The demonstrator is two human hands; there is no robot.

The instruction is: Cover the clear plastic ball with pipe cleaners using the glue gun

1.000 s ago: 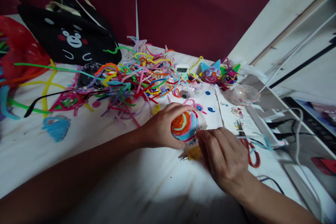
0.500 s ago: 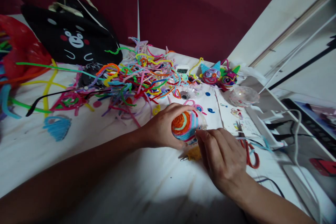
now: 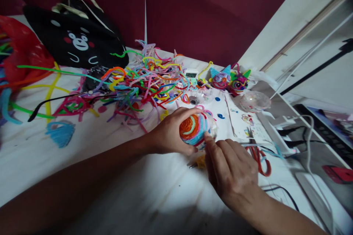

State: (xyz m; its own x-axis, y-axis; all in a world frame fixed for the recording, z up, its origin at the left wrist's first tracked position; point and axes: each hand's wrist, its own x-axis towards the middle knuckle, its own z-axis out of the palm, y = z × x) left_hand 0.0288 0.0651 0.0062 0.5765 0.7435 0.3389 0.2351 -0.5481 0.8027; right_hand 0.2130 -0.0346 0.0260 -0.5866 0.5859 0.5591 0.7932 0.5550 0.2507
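My left hand (image 3: 172,130) wraps round a clear ball partly covered in coiled pipe cleaners (image 3: 199,128), orange in the middle with light blue, pink and white bands. The ball's right side shows bare, see-through plastic. Against its lower right side presses the index fingertip of my right hand (image 3: 233,167); the other fingers are curled, and whatever lies under them is hidden. Below the ball, a yellow-handled tool with a metal tip (image 3: 197,162) lies partly behind my right hand. Red-handled scissors (image 3: 259,158) rest just to the right.
A tangled heap of pipe cleaners (image 3: 154,77) spreads behind my hands. Two decorated animal heads (image 3: 220,77), a clear half-shell (image 3: 255,101) and white cables (image 3: 309,143) are on the right. A black bag (image 3: 79,38), glasses (image 3: 48,101) and a light blue woven piece (image 3: 60,134) are left.
My right index finger has straightened from a pinch and now presses on the ball's surface. The ball has tilted slightly in my left hand, which has hardly moved.
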